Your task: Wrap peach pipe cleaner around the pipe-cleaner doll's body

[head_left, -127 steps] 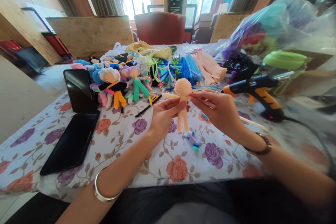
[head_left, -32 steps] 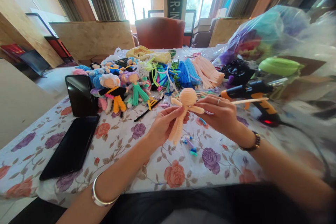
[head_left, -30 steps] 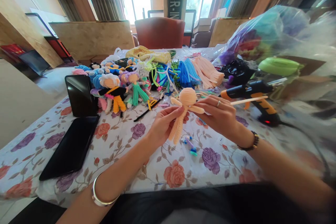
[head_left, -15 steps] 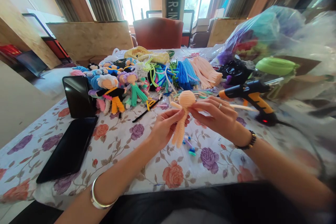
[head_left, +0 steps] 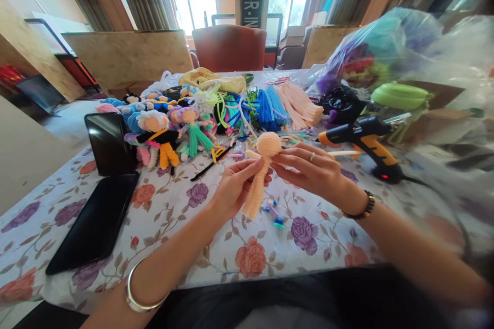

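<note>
Toward the table's [head_left: 216, 272] near edge, left hand [head_left: 235, 185] and right hand [head_left: 314, 167] pinched the doll [head_left: 269, 145]. Arm-fitting (I guessed) next needed steadiness.

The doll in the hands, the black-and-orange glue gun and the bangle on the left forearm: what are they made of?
Doll: probably fuzzy chenille stems, matte and soft-looking; ridged coils show on its head and body.
Glue gun: likely hard plastic, judging by its moulded-looking, two-coloured shell.
Bangle: looks like polished silver-coloured metal, given its bright highlights; which metal, I can't tell.
</note>
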`<state>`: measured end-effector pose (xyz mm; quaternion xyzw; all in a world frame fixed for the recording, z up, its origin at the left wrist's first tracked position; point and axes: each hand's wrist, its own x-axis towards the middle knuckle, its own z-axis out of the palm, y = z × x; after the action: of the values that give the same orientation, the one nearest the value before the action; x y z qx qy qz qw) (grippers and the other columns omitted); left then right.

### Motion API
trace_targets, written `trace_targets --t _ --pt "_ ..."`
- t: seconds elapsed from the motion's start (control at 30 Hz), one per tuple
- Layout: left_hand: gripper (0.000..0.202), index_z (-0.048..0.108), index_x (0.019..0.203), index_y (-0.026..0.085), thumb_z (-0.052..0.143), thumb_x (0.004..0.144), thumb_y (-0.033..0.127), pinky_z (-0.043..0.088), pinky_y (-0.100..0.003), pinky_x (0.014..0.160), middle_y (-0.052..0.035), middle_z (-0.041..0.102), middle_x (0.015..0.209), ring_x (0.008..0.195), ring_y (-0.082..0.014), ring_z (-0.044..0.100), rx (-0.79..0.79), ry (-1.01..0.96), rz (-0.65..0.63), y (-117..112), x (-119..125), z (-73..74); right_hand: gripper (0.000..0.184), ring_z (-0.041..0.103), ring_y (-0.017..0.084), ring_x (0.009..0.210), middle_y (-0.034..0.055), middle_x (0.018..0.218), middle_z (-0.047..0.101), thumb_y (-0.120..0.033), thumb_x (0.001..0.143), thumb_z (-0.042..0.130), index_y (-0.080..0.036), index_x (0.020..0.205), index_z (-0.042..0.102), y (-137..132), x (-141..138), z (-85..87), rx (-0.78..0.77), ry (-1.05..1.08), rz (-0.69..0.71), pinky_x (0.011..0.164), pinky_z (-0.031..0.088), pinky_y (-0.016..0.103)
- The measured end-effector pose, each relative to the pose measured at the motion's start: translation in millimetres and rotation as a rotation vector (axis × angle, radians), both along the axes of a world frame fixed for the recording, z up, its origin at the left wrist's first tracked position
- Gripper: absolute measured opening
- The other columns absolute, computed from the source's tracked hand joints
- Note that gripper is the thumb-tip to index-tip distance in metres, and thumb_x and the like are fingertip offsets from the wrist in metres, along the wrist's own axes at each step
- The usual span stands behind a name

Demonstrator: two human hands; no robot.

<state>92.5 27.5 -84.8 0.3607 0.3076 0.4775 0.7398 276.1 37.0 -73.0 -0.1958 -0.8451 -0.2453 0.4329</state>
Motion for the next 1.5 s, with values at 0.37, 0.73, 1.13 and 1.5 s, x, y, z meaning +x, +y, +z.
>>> trace_targets --t 0.37,0.73,1.13,1.5 --pt "0.029 0.072 0.068 0.014 0.087 0.054 0.035 0.047 -0.016 0.052 -0.0011 0.067 0.061 0.052 -0.0075 0.061 0.029 -0.008 0.001 -2 0 2.8 0.024 0.068 0.014 0.083 0.0032 0.096 0.073 -0.012 0.085 0.063 -0.022 0.107 0.061 1 2 -2.8 -0.030 0.000 0.035 0.077 0.061 0.031" --pt "0.030 0.072 0.071 0.014 0.084 0.060 0.039 0.044 -0.018 0.051 0.0002 0.064 0.059 0.051 -0.0070 0.057 0.138 0.045 0.046 -2 1 -2.8 0.020 0.065 0.015 0.078 0.0063 0.090 0.071 -0.014 0.085 0.064 -0.017 0.104 0.059 -4 -3 -4.0 -0.023 0.008 0.000 0.073 0.060 0.031" --pt "0.032 0.071 0.064 0.013 0.083 0.060 0.042 0.042 -0.018 0.048 -0.0008 0.063 0.056 0.050 -0.0080 0.057 0.124 0.044 0.057 -1 0 0.7 0.020 0.067 0.015 0.085 0.0054 0.094 0.072 -0.011 0.087 0.061 -0.016 0.106 0.058 -5 0 2.1 0.066 -0.112 -0.029 0.079 0.060 0.031" --pt "0.030 0.074 0.066 0.014 0.088 0.052 0.036 0.043 -0.014 0.051 -0.0006 0.067 0.060 0.052 -0.0051 0.057 0.075 -0.007 0.057 3 1 -3.8 0.026 0.067 0.017 0.090 0.0070 0.094 0.070 -0.015 0.085 0.063 -0.018 0.110 0.055 -7 -7 1.5 -0.083 0.067 -0.025 0.081 0.060 0.033"
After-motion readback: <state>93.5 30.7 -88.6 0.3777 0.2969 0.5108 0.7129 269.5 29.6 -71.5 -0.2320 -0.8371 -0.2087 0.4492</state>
